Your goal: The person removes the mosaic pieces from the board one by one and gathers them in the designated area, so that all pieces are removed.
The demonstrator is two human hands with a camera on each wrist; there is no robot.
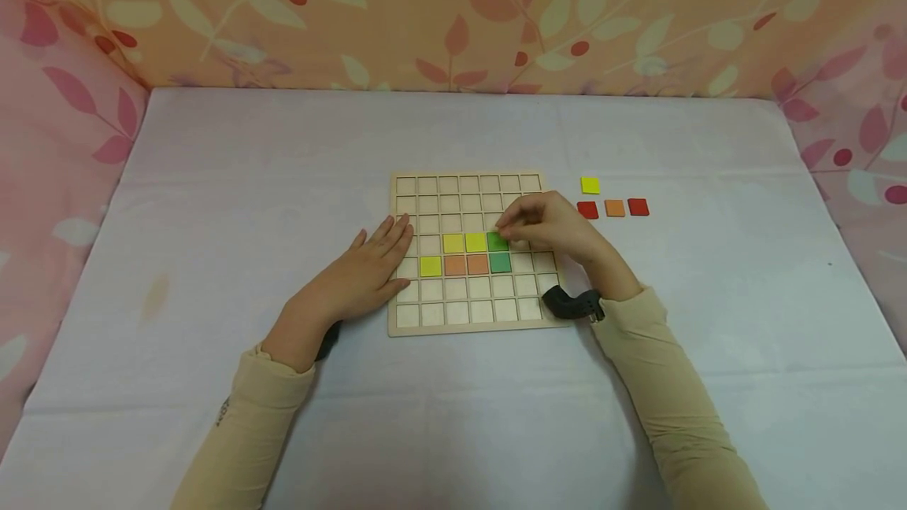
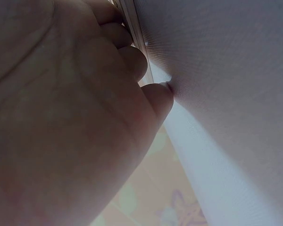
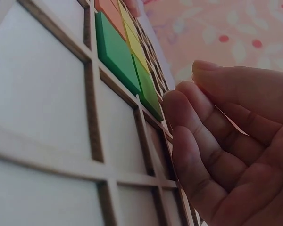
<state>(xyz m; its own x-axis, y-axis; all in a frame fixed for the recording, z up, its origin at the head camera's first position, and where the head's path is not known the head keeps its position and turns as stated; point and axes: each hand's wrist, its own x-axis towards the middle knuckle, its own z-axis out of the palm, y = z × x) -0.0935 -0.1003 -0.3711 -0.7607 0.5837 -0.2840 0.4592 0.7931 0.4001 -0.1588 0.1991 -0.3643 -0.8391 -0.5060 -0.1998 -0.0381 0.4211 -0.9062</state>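
Observation:
A wooden grid board point(image 1: 468, 330) lies on the table, several of its cells filled with flat square tiles. The left hand point(image 1: 361, 274) rests over the board's left edge, fingers stretched out. Above the board, the right hand point(image 1: 553, 225) has its fingertips right at a green tile point(image 1: 497, 243) lying in a cell. In the right wrist view, the fingers point(image 3: 188, 155) are loosely bent and nothing shows between them and the thumb. Beside the green tile are yellow tiles point(image 1: 475, 242); in the row below are a yellow tile point(image 1: 430, 266), orange tiles point(image 1: 455, 265) and a teal tile point(image 1: 500, 262).
Right of the board, a loose yellow tile point(image 1: 590, 186) lies behind a row of two red tiles point(image 1: 638, 207) and an orange tile point(image 1: 615, 208). White cloth point(image 1: 453, 415) covers the table, with patterned curtains point(image 1: 453, 14) at its back and sides. Each wrist wears a black device point(image 1: 571, 303).

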